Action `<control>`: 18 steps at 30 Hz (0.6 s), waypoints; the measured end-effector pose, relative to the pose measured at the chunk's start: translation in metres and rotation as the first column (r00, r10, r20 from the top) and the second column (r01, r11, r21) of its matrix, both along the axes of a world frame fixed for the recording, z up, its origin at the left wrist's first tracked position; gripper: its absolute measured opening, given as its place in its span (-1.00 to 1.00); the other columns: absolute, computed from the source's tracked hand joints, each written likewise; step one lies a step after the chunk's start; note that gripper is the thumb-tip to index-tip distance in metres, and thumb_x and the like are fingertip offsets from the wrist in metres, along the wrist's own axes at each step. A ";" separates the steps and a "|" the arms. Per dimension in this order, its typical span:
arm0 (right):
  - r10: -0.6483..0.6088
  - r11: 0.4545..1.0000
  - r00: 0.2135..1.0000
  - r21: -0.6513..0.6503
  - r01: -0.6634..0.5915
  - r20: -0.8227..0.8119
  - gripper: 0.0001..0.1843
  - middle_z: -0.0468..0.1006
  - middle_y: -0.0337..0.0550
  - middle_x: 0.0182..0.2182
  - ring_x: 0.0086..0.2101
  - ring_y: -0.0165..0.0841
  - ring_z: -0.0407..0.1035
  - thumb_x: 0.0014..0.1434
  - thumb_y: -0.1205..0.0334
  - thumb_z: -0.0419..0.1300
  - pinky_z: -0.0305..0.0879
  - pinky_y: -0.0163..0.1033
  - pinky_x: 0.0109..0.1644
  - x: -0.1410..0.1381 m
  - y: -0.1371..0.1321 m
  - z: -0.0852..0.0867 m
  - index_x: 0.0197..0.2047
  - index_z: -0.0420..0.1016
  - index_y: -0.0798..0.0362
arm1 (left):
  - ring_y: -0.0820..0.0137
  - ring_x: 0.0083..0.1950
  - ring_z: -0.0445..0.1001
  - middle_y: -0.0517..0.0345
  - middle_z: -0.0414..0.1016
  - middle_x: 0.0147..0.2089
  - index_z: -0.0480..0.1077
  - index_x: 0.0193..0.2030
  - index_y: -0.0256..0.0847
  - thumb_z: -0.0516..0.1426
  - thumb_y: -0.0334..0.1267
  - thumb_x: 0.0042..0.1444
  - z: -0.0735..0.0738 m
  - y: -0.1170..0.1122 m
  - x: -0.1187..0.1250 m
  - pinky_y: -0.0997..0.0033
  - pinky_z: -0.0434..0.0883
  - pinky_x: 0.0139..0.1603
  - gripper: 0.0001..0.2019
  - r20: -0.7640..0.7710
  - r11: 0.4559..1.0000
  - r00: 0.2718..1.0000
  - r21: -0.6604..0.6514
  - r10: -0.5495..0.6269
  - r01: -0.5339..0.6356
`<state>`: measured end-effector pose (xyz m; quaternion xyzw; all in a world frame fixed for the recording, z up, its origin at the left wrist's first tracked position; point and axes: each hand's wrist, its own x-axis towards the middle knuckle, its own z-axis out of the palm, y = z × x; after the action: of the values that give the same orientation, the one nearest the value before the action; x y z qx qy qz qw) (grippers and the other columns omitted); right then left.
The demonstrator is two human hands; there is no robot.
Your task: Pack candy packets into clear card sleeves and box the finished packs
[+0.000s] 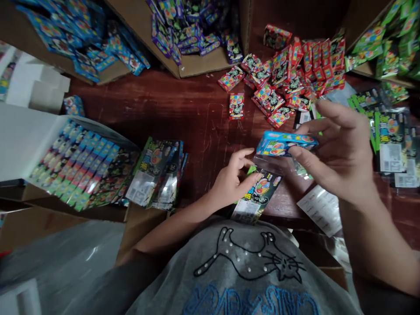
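My right hand (341, 153) is closed on a small stack of candy boxes with a blue one (274, 146) on top, pinched between thumb and fingers above the table. Lower and to the left, my left hand (232, 179) grips a clear plastic packet with a black printed card (262, 190) by its upper edge, thumb in front. The packet's clear open end lies just under the boxes. A pile of small red boxes (269, 96) lies beyond my hands.
Cartons of blue boxes (95, 43), purple boxes (197, 30) and green boxes (390, 52) line the back. Left, an open white carton (29, 144) holds rows of filled packets, beside a stack of packets (154, 170). More flat packets (392, 140) and a printed sheet (321, 208) lie right.
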<state>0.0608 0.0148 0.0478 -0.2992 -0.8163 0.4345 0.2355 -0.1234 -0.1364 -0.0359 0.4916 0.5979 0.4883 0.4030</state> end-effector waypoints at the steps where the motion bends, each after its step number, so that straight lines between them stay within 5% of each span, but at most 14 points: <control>1: -0.076 0.997 0.995 -0.005 0.076 -0.061 -0.27 0.52 -0.10 0.12 0.11 -0.06 0.51 0.35 0.00 0.30 0.58 0.09 0.09 -0.001 -0.005 -0.012 0.47 0.09 -0.42 | 0.37 -0.13 0.63 0.05 0.60 0.03 0.13 0.41 -0.08 0.29 -0.17 0.32 -0.001 -0.002 -0.002 0.39 0.56 -0.18 -0.38 0.041 1.000 0.999 -0.009 0.002 -0.002; 6: -0.119 0.988 0.983 -0.119 0.103 -0.141 -0.39 0.56 -0.16 -0.14 -0.13 -0.17 0.56 0.35 -0.01 0.31 0.59 0.01 -0.04 0.003 -0.030 -0.052 0.37 0.19 -0.27 | 0.33 -0.04 0.64 0.04 0.58 0.05 0.15 0.36 -0.08 0.34 -0.21 0.26 -0.007 -0.010 -0.013 0.38 0.58 -0.13 -0.37 0.146 1.000 0.989 -0.028 -0.003 0.008; 12: -0.201 0.956 0.974 -0.239 0.171 -0.106 -0.35 0.59 -0.15 -0.14 -0.13 -0.15 0.56 0.34 -0.09 0.32 0.59 0.06 -0.01 -0.009 -0.029 -0.034 0.37 0.14 -0.32 | 0.32 -0.07 0.64 0.09 0.56 0.01 0.16 0.31 -0.05 0.44 -0.14 0.15 -0.010 -0.006 -0.009 0.36 0.60 -0.14 -0.28 0.187 1.000 0.982 -0.004 0.002 -0.001; 18: -0.046 0.978 0.995 -0.208 0.027 -0.089 -0.30 0.60 -0.20 -0.20 -0.16 -0.17 0.57 0.30 0.00 0.39 0.61 0.01 -0.05 -0.001 -0.019 -0.035 0.38 0.18 -0.30 | 0.35 -0.11 0.64 0.14 0.57 -0.03 0.11 0.35 -0.03 0.44 -0.14 0.16 -0.013 -0.010 -0.002 0.40 0.59 -0.19 -0.24 0.210 0.998 0.976 0.029 0.057 -0.064</control>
<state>0.0598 -0.0045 0.0125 -0.3165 -0.7492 0.5260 0.2488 -0.1253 -0.1468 -0.0491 0.4261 0.5580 0.5600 0.4399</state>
